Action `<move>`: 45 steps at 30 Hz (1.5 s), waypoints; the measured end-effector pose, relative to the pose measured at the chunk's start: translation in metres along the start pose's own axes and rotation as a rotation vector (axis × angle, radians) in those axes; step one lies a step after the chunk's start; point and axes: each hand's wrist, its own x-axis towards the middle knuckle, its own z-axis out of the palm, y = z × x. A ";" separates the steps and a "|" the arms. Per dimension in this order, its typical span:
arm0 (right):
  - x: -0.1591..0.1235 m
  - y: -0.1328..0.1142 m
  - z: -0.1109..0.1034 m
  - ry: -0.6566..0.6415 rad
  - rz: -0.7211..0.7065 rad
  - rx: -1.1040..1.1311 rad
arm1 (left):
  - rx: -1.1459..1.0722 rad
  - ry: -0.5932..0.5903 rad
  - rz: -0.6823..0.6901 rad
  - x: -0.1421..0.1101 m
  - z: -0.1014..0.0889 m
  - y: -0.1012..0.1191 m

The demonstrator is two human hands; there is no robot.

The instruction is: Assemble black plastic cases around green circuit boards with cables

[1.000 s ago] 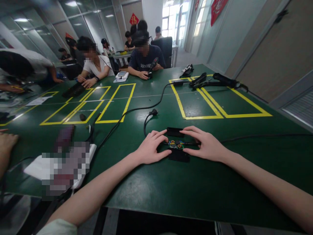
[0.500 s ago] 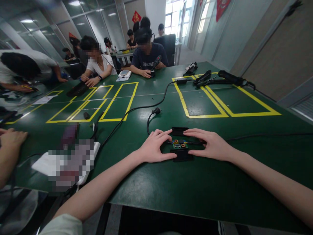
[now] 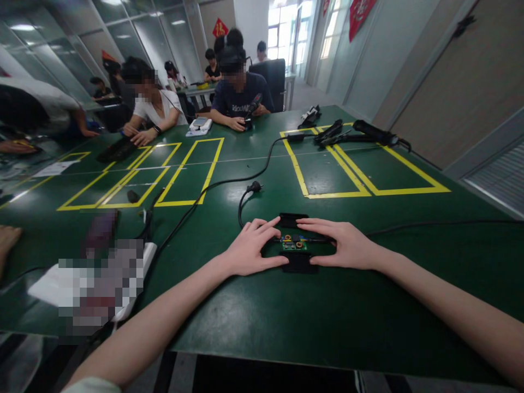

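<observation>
A small green circuit board (image 3: pixel 293 244) with copper coils lies on the table, black cable running from both sides. Beyond it is one black plastic case half (image 3: pixel 292 220), and nearer me lies a second black case half (image 3: pixel 302 263). My left hand (image 3: pixel 249 250) is spread around the left side, its fingertips at the far half and its thumb at the near half. My right hand (image 3: pixel 355 245) mirrors it from the right, fingers apart, thumb at the near half's right edge. Neither hand is closed around anything.
A plug (image 3: pixel 255 186) and long black cable (image 3: pixel 229 180) cross the green table (image 3: pixel 245 305). Black tools (image 3: pixel 376 132) lie at the far right near yellow tape. A blurred item on a white box (image 3: pixel 145 267) sits left. Co-workers sit opposite; another person's hand (image 3: pixel 9 240) rests at left.
The view has turned slightly right, so everything sits further left in the picture. Both hands keep nearly the same spread pose around the board and case halves.
</observation>
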 end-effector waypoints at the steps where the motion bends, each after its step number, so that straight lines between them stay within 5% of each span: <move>1: 0.000 0.000 0.000 -0.002 0.001 -0.001 | 0.000 0.000 0.004 0.000 -0.001 0.001; 31: 0.002 -0.007 -0.008 0.033 -0.094 -0.040 | 0.057 0.141 0.065 -0.002 0.005 -0.007; 45: 0.002 -0.011 -0.017 0.062 0.016 -0.106 | 0.054 0.203 0.065 -0.003 0.005 -0.004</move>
